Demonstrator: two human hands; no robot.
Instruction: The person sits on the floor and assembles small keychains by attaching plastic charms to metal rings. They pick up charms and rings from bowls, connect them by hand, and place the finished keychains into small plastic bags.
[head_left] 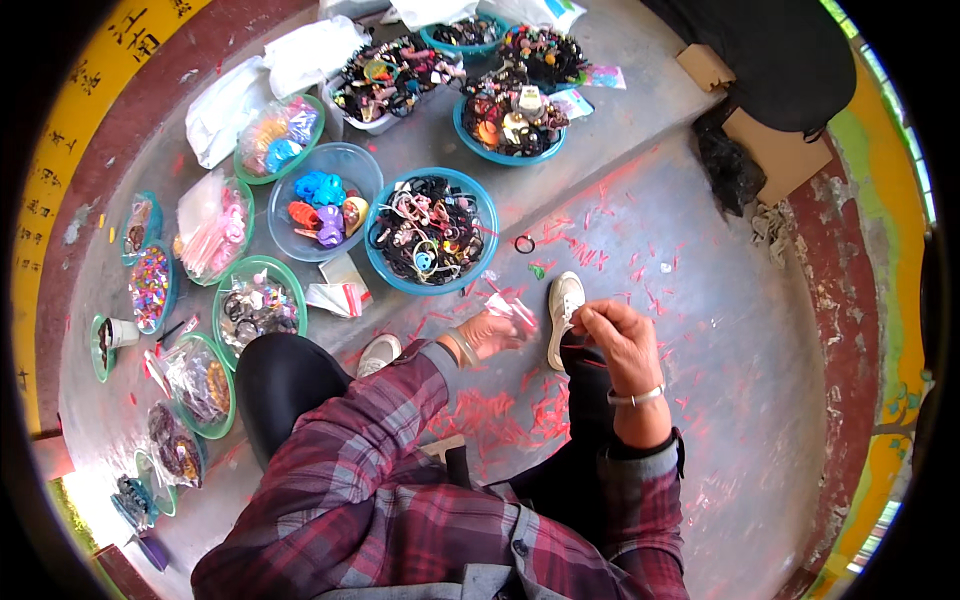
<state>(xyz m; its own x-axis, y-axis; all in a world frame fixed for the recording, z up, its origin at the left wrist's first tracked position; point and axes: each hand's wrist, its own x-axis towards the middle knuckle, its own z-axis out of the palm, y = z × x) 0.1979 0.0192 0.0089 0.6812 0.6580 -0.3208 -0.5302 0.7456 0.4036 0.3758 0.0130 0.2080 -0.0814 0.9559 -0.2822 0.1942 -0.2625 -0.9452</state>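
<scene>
left hand point(487, 333): pinches a small clear plastic bag point(512, 309)
right hand point(618, 345): closed fingers (thin dark band, hard to tell)
blue bowl point(478, 262): eleven o'clock of the hands

floor: grey concrete point(720, 330), red scraps strewn | edge: dark red curb point(850, 300) with yellow band | light: daylight

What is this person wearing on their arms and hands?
Both arms are in a plaid shirt of dark red, maroon and grey, with the cuffs pushed back from the wrists. The left hand is bare, with a pale band at its wrist. The right hand is bare too, with a thin silver bracelet around its wrist. No gloves.
</scene>
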